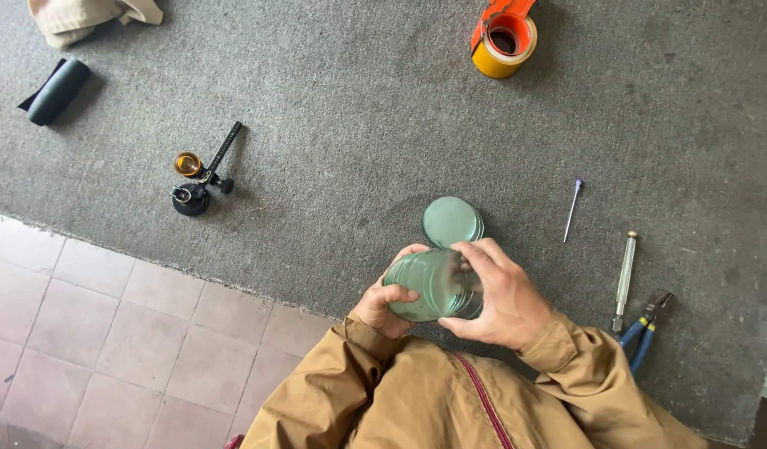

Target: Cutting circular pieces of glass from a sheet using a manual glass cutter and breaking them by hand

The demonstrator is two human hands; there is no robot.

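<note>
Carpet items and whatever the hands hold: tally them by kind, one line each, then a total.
Stacks of round glass discs: 2, one held, one on the carpet
Tape rolls: 1
Circle cutter: 1
Straight glass cutters: 2
Blue-handled pliers: 1
Black roll: 1
Beige cloth: 1
Total: 9

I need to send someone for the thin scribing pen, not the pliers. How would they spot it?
On the grey carpet, look right of the person's right hand. Beyond the blue-handled pliers and the pale glass cutter lies the thin pen, slimmest of the three, with a tiny blue tip.
</note>
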